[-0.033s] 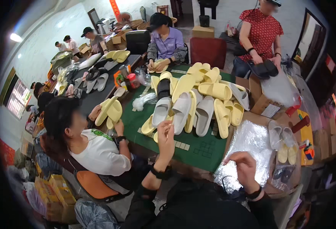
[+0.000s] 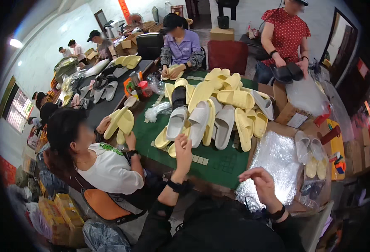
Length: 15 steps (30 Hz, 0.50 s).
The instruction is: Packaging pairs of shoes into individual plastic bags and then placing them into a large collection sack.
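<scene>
My left hand (image 2: 183,155) is raised over the near edge of the green tabletop (image 2: 235,168), its fingers pointing up and loosely bent. It holds nothing that I can see. Just beyond its fingertips are a grey slipper (image 2: 177,122) and another grey slipper (image 2: 199,126). Those belong to a pile of yellow and grey slippers, with a yellow slipper (image 2: 242,130) on the pile's right. Over the near left side of a stack of clear plastic bags (image 2: 277,159) hovers my right hand (image 2: 264,187), fingers bent forward, apart from the thumb, and nothing in them.
On the left, a person in white holds yellow slippers (image 2: 119,122). Across the table, a person in purple handles a yellow slipper (image 2: 174,72). A standing person holds black slippers (image 2: 286,72) above a cardboard box (image 2: 292,111). Bagged slippers (image 2: 311,153) lie right of the plastic bags.
My right hand has shifted a little left, and its fingers have straightened slightly. My left hand stays near the same spot. The standing person's black slippers have tilted a little.
</scene>
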Tool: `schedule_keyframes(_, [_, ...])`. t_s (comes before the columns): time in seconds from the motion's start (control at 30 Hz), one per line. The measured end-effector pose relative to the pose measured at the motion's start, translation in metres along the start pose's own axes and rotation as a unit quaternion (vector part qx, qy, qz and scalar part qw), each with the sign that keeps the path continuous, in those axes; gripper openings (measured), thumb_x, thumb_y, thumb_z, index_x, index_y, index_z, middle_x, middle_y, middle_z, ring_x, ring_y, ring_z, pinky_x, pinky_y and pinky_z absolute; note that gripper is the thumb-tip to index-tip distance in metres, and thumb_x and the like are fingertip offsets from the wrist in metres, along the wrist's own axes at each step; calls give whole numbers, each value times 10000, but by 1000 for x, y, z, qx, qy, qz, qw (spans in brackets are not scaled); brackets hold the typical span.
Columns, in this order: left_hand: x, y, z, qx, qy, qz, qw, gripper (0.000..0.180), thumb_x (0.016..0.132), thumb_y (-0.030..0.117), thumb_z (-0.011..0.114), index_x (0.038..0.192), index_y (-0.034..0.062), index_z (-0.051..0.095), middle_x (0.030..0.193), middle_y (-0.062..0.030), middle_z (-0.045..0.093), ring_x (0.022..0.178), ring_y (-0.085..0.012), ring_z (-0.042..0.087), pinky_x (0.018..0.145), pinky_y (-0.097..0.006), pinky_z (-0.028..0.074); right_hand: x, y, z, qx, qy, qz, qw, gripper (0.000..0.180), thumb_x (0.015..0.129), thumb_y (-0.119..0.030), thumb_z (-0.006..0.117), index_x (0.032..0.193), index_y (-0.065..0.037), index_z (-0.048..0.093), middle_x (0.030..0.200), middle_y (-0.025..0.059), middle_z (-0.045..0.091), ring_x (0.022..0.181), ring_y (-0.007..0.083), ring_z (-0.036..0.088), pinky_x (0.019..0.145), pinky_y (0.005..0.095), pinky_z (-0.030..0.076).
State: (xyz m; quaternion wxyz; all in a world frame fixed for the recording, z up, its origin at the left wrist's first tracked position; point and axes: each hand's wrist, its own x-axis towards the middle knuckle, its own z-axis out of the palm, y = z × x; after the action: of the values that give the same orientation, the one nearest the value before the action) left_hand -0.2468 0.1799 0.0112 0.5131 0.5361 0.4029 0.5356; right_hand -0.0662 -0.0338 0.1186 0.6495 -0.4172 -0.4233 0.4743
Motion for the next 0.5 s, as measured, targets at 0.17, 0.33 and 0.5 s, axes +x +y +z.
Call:
schedule_keyframes(0.17, [61,-157,-22,-62,221,-273,934,555,806,252,609,1205,-22,337,1115,-159,480,1002,-231,487,834,-312,399,-35,48,-12,-240,8,186,953,203,856,-131,538,1013,-6,563,920,75,612,858,134,564,777,270,441])
schedule_keyframes(0.33, [134,-240,-75,111,269,-150,945,570,817,324,578,1195,15,283,1000,-107,497,793,-198,545,595,-283,455,-40,44,-13,-229,69,181,954,213,860,-130,533,1022,5,554,926,83,620,862,137,570,769,268,444])
schedule_keyframes(0.5, [142,-233,-62,-40,118,-342,931,590,780,407,567,1206,88,312,1003,-137,497,682,-187,493,566,-289,429,-51,66,-25,-161,128,238,949,214,876,-142,516,1025,7,550,937,78,617,871,126,569,763,251,448])
